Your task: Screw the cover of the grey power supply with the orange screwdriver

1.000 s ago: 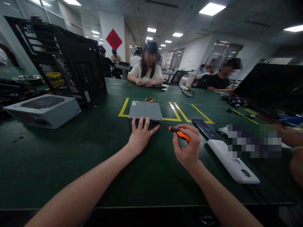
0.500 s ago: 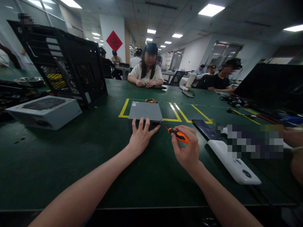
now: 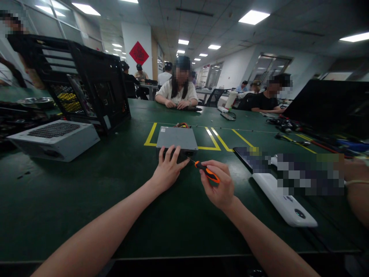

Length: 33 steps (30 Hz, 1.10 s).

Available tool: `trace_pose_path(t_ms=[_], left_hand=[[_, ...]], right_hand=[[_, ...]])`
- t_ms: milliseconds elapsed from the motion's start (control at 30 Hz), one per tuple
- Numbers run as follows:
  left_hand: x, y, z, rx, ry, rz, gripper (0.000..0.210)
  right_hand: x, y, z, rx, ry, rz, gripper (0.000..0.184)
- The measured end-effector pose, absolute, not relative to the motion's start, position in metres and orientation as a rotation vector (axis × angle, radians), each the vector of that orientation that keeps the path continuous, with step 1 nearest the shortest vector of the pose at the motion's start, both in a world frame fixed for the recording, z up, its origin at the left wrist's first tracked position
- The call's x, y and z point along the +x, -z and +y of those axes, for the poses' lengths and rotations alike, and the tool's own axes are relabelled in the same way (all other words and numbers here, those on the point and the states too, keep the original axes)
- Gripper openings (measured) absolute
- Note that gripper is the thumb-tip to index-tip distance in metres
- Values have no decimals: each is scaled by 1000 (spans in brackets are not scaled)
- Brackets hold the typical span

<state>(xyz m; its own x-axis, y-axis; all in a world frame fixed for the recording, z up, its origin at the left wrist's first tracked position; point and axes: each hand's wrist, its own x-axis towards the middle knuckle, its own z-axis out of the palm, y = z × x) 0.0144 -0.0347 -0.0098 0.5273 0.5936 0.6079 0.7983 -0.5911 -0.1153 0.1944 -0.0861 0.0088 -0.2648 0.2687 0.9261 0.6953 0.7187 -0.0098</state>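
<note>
Both our hands are working in the head view. With our left hand (image 3: 167, 174), fingers spread rather than wrapped round, we are touching the near side of a grey metal box (image 3: 177, 139), which is lying across the yellow tape (image 3: 210, 148) on the green table (image 3: 173, 227). With our right hand (image 3: 219, 184) we are gripping an orange-and-black screwdriver (image 3: 208, 172), pointing it toward the box's near face; whether its tip is touching, we cannot tell.

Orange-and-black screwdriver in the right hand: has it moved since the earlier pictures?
Yes. Against the yellow tape outline on the green tabletop, the orange-and-black screwdriver has shifted left and slightly toward the camera.
</note>
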Motion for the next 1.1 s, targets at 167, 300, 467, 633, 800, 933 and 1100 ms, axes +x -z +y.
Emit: trace_pose_path(t_ms=[167, 300, 467, 633, 800, 933, 1100], left_hand=[[10, 8, -34, -2392, 751, -1147, 41], [11, 9, -33, -2399, 767, -1130, 39], [11, 9, -33, -2403, 771, -1134, 36], [11, 8, -34, -2406, 779, -1145, 35], [11, 9, -34, -2412, 803, -1142, 34], [11, 9, -34, -2409, 800, -1143, 32], [11, 9, -34, -2408, 800, -1134, 31]], right_hand=[[191, -5, -82, -761, 496, -1869, 40], [191, -5, -79, -752, 511, -1872, 43], [191, -6, -79, -732, 533, -1870, 48], [190, -3, -80, -746, 524, -1904, 41], [190, -2, -80, -752, 511, -1877, 42], [188, -5, -80, -806, 468, -1852, 38], [188, -9, -83, -765, 466, -1901, 37]])
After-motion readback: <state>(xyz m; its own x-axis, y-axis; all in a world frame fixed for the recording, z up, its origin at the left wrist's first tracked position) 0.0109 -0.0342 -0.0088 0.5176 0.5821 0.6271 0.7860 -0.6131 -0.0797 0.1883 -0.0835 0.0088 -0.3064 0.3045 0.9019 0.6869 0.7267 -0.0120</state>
